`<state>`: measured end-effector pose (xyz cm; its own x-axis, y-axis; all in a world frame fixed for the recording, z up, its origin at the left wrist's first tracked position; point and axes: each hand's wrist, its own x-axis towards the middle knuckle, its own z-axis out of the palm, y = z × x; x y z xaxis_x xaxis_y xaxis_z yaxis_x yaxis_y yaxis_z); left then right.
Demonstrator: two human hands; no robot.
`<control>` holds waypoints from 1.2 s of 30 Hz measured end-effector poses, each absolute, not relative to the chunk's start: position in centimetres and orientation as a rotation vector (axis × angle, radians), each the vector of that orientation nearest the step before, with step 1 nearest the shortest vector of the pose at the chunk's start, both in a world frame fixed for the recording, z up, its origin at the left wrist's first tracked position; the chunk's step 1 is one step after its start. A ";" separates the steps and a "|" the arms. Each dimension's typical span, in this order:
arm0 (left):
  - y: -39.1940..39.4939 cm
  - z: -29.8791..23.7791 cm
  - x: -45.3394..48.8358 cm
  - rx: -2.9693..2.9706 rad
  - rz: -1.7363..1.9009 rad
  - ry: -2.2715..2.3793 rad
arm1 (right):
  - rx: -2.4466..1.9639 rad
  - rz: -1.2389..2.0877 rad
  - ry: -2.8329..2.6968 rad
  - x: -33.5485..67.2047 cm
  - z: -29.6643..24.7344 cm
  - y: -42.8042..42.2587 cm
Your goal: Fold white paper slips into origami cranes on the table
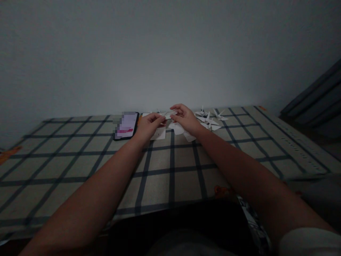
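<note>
Between my two hands is a small folded piece of white paper [168,114], raised a little above the table. My left hand [149,124] pinches its left end with thumb and fingers. My right hand [185,118] grips the right end, fingers curled over it. Under and beside my left hand lies a flat sheet of white paper [160,133]. Several folded paper cranes [209,123] sit just right of my right hand, some partly hidden behind it. The folds of the held paper are too small and dim to make out.
A smartphone [126,126] with a lit, partly blurred screen lies left of my left hand. A checked cloth [160,160] covers the table, which meets a plain wall [170,53] at the back. Dark draped fabric [317,99] is at the far right.
</note>
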<state>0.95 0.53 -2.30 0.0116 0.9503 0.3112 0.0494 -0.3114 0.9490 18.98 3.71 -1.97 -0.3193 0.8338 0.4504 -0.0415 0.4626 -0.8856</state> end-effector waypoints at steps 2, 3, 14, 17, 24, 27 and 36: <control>0.4 -2.3 1.0 1.472 1.350 1.067 | -0.670 1.022 -1.731 19.1 -1.7 3.4; 0.4 -2.2 0.9 1.473 1.326 1.068 | -0.659 1.015 -1.766 19.2 -1.6 3.3; 0.6 -1.5 1.1 0.994 1.293 0.875 | -0.625 1.173 -1.597 19.0 -1.8 3.7; 0.5 -1.2 1.4 0.877 1.286 0.854 | -0.576 1.118 -1.576 18.8 -2.1 4.2; 0.1 -1.1 1.7 0.854 1.168 0.840 | -0.635 1.052 -1.646 18.9 -2.4 4.6; 0.0 -1.2 1.6 0.862 1.156 0.849 | -0.657 1.055 -1.673 19.1 -2.1 4.4; 0.1 -1.5 1.5 0.925 1.129 0.913 | -0.753 1.019 -1.751 19.4 -1.3 3.9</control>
